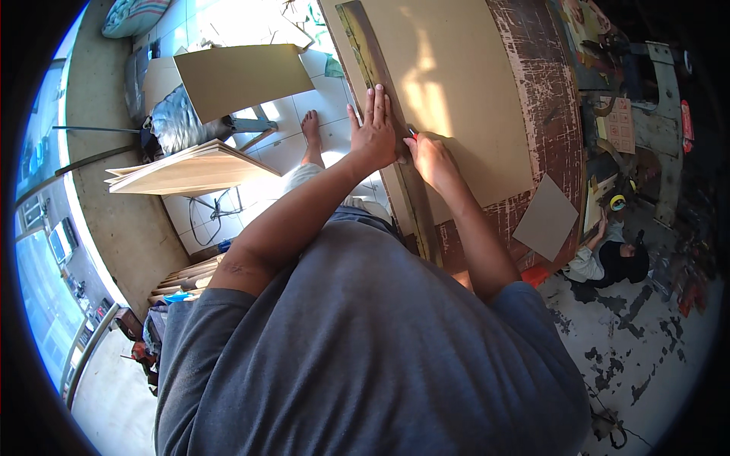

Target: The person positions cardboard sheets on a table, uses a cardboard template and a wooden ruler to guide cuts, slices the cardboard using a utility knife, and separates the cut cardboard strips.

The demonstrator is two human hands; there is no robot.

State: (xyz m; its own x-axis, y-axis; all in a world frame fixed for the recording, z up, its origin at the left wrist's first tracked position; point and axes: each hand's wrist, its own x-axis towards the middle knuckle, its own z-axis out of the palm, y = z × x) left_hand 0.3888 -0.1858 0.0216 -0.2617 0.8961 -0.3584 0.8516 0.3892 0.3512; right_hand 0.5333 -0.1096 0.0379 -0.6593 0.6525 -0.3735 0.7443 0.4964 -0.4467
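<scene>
Left hand [372, 138]: palm down, pressed on a straightedge [370, 49], fingers extended toward the far side, the outer one at the left splayed from the rest; its grip is wide and flat, closed around nothing. Left arm: entering from the lower left, bent at the elbow, forearm slanting up and to the right across the bench's near side. Right hand [430, 159]: just beside the left one, on the right side of the straightedge, fingers curled inward; its grip is narrow, holding a slim red tool [414, 136] whose far end points up and left to the straightedge; the type of tip is too small to tell. Right arm: forearm slanting up and to the left from the elbow, over the bench. Straightedge: one, long, dark and stained, lying lengthwise on a tan sheet [479, 99], near and roughly along its left edge, with a strip of the sheet showing to its left. Sheet: one, large, flat on the bench [532, 76], marked with bright patches of light. Bench: dark red-brown, its surface scratched pale. Offcut [546, 219]: one, grey-brown, four-sided, at the bench's right edge. Tape roll [617, 202]: one, yellow and dark, farther right. Co-worker [604, 258]: one, in dark clothing, at the right, well apart from both hands.
</scene>
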